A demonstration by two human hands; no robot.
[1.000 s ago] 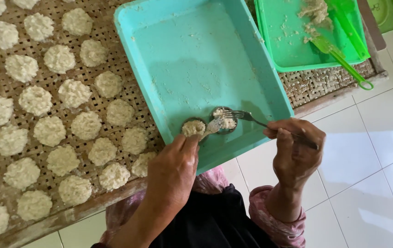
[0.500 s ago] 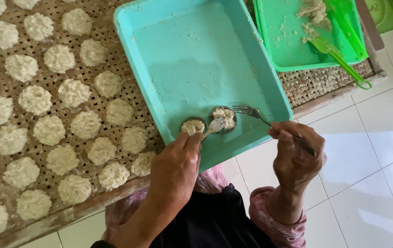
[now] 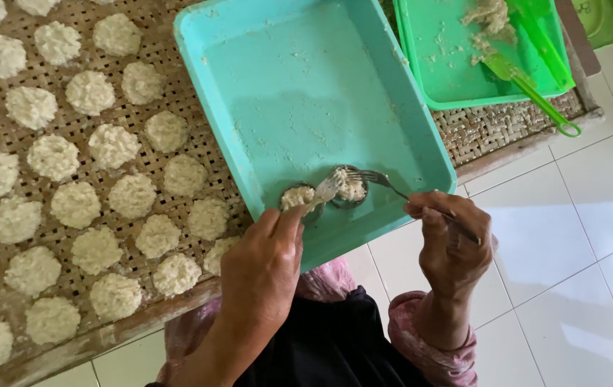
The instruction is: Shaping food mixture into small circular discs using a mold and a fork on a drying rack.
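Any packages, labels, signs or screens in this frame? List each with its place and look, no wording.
None in view: no package, label, sign or screen shows.
Teal tray: centre, rectangular, smeared with whitish paste, unmarked.
Green tray: upper right, rectangular, bright green, unmarked.
Woven mat: left, tan, under rows of pale round patties.
Left hand and right hand: at the teal tray's near edge, each on a utensil.

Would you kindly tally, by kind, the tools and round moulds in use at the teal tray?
Round moulds: 2
Fork, in the right hand: 1
Spoon, in the left hand: 1
Total: 4
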